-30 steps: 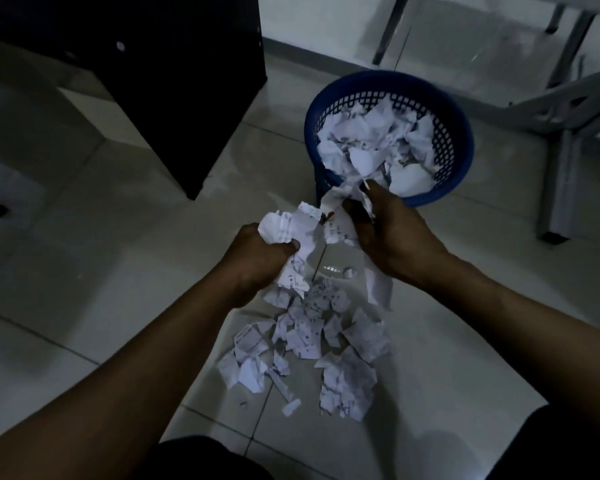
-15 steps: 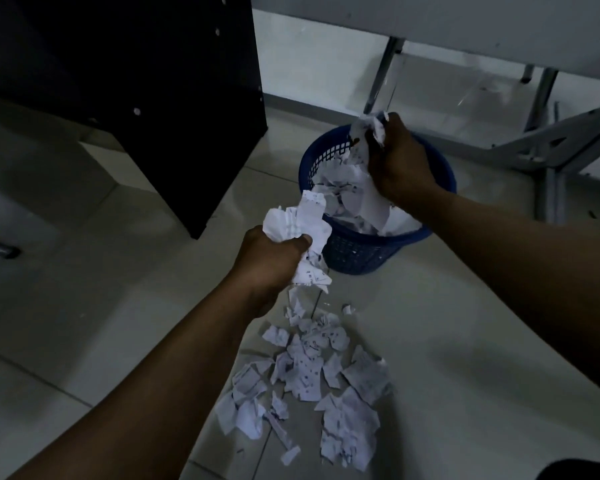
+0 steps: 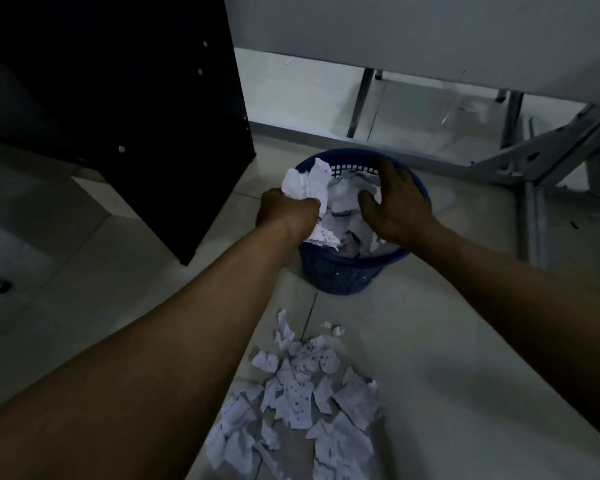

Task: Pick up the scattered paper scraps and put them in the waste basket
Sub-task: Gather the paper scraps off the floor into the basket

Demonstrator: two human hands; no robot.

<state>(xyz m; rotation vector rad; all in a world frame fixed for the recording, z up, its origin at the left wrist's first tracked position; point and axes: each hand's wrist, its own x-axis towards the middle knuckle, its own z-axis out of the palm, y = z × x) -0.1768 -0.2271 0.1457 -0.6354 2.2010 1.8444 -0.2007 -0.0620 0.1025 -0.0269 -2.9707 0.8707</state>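
A blue mesh waste basket (image 3: pixel 340 275) stands on the tiled floor, heaped with white paper scraps. My left hand (image 3: pixel 284 211) grips a crumpled bunch of paper scraps (image 3: pixel 307 183) over the basket's left rim. My right hand (image 3: pixel 392 202) is spread palm-down over the paper inside the basket, fingers relaxed and holding nothing I can see. A pile of torn paper scraps (image 3: pixel 305 400) lies on the floor in front of the basket, between my forearms.
A black cabinet panel (image 3: pixel 136 109) stands close to the basket's left. Grey metal table legs and a frame (image 3: pixel 534 188) rise at the right and behind. A wall (image 3: pixel 430 32) runs along the back.
My left hand carried its bunch of scraps forward from the floor pile to over the basket. My right hand let its scraps go and now lies flat over the basket's contents.
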